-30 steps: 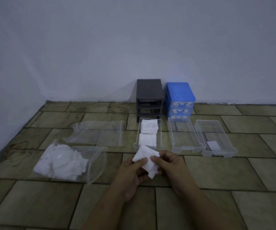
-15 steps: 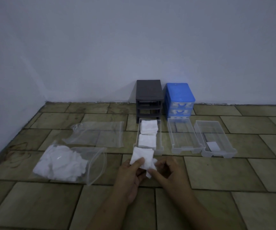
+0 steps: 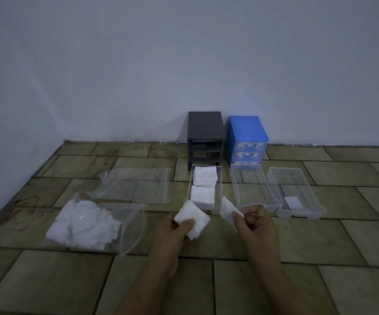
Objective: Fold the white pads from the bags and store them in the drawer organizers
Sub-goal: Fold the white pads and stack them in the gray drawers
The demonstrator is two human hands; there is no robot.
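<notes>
Two folded stacks already fill the left clear drawer (image 3: pixel 218 189); the middle drawer (image 3: pixel 272 197) appears bare, the right drawer (image 3: pixel 315 201) nearly so. Left hand (image 3: pixel 172 233) pinches a folded white pad (image 3: pixel 192 219); right hand (image 3: pixel 255 220) pinches a second pad (image 3: pixel 228 209). One bag (image 3: pixel 129 228) on the floor holds many unfolded pads, so most work remains; the farther bag (image 3: pixel 136 187) looks emptied.

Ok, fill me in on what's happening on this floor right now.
A person is sorting white pads over a tiled floor. The left hand holds one folded pad; the right hand pinches a second pad. Just beyond them, the leftmost clear drawer already holds two stacks of pads. The middle clear drawer looks empty. A clear bag on the left has more unfolded pads.
</notes>
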